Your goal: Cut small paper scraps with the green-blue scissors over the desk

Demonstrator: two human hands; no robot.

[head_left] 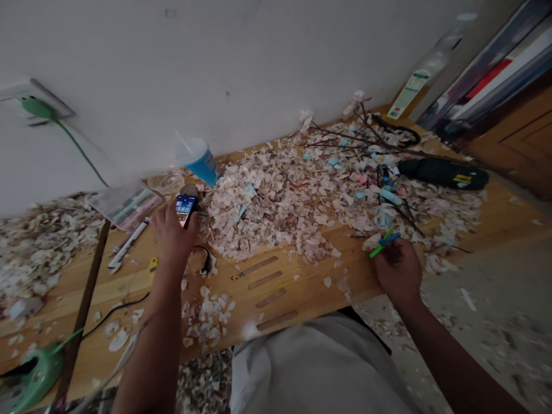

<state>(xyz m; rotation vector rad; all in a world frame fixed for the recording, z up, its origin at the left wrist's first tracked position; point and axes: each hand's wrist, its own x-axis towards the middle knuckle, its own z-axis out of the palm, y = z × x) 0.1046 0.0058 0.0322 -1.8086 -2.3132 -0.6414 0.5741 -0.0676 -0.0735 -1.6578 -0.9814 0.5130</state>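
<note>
My left hand [175, 238] is closed around a smartphone [186, 208] with a lit screen, fingers on one side and thumb on the other. A charger cable [206, 261] lies by its wrist. At the right front of the table, my right hand [399, 267] grips a small bright green and blue tool [385, 242]; its two coloured parts cross, and its exact kind is unclear. Between the hands spreads a large heap of pale dried petals [267, 201]. Thin branches [383, 141] with a few blossoms lie across the petals, with blue scraps among them.
A blue cup [202, 164] with a straw leans by the heap. A plastic bag [127, 207] and white stick [129, 244] lie left. A dark folded umbrella [444, 174] and a clear bottle [416, 86] are right. A green plug [38, 107] sits in the wall socket.
</note>
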